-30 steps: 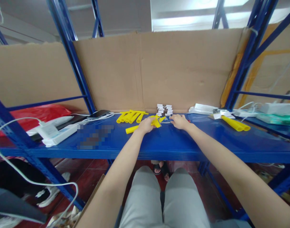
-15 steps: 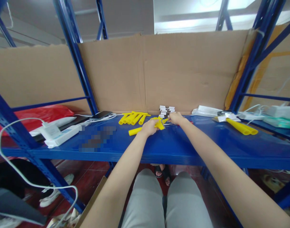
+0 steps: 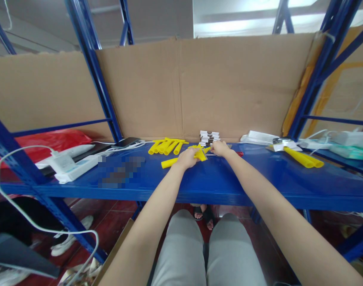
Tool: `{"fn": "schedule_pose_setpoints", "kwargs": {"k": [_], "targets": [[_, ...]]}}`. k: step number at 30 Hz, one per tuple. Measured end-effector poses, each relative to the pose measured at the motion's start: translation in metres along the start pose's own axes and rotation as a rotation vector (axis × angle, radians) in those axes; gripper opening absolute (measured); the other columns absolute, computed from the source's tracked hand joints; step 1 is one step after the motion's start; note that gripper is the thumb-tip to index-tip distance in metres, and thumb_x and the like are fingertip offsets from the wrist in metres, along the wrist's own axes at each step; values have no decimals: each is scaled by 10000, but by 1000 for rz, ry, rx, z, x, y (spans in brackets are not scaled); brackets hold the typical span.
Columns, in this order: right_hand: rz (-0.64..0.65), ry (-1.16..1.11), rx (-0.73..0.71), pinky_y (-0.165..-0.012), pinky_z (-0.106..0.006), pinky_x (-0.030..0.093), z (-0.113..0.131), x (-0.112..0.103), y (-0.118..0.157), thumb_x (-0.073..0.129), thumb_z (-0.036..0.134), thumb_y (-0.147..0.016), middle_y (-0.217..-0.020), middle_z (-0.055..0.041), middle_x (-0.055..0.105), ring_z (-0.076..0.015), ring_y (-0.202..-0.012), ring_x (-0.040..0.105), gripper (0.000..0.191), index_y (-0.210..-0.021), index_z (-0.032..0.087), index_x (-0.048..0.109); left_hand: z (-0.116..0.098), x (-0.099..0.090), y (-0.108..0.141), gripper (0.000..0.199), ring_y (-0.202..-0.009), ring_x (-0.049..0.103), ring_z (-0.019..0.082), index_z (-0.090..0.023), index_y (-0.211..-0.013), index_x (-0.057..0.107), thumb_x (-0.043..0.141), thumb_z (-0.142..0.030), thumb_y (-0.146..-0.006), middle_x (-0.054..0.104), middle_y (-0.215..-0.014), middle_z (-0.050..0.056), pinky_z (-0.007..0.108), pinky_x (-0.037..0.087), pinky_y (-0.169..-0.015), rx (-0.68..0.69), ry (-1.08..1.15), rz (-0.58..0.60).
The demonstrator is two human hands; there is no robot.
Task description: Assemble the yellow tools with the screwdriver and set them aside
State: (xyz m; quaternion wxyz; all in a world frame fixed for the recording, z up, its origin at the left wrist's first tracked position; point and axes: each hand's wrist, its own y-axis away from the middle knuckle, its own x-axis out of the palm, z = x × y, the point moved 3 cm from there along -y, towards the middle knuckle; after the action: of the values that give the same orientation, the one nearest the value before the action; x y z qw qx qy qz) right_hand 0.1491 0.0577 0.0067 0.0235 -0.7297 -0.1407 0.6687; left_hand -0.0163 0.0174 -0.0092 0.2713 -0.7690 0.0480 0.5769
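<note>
My left hand (image 3: 187,158) is closed around a yellow tubular piece (image 3: 169,163), whose round end sticks out to the left and whose flared end shows past my fingers. Beside it, my right hand (image 3: 220,148) is closed at the right of the flared end; what its fingers pinch is too small to make out. Behind the hands lies a stack of small white and dark pieces (image 3: 209,138). Several yellow tubes (image 3: 167,146) lie in a row to the left. A red-handled tool (image 3: 239,153) lies just right of my right hand.
A blue shelf (image 3: 157,186) bears everything, with a cardboard sheet (image 3: 229,87) behind. On the left are a white power strip (image 3: 77,169), cables and a dark phone (image 3: 129,142). At the right lie two yellow tubes (image 3: 302,157) and white packets (image 3: 258,138). Blue posts flank the shelf.
The view has shifted slightly. More of the red-handled tool shows beside my right hand. Both hands stay at nearly the same place.
</note>
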Motion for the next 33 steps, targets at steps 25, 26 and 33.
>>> {"fn": "schedule_pose_setpoints", "kwargs": {"k": [25,26,33], "targets": [[35,-93,105,-857,-329,496,-11,21,-7,511,239,-885,-1114,-162,717,-275,-1069,657,324,-1129,169,713,-2,-2,0,507,-1290,525,237,-212,-1315,600,642,-174,-811,606,-1357,64,292,424,-1056,6,2,1],[29,-100,100,-848,-324,497,-11,21,-7,508,238,-885,-1108,-162,718,-273,-1064,657,321,-1122,165,713,-3,-2,0,505,-1287,528,237,-211,-1313,601,640,-174,-811,609,-1354,64,292,426,-1054,10,1,0],[-141,-243,-30,-760,-227,455,4,3,-6,491,103,-837,-1028,-101,725,-194,-934,653,265,-984,145,708,-2,-1,0,505,-1279,537,238,-202,-1314,600,639,-176,-812,607,-1354,75,298,432,-1052,13,1,-3]]}}
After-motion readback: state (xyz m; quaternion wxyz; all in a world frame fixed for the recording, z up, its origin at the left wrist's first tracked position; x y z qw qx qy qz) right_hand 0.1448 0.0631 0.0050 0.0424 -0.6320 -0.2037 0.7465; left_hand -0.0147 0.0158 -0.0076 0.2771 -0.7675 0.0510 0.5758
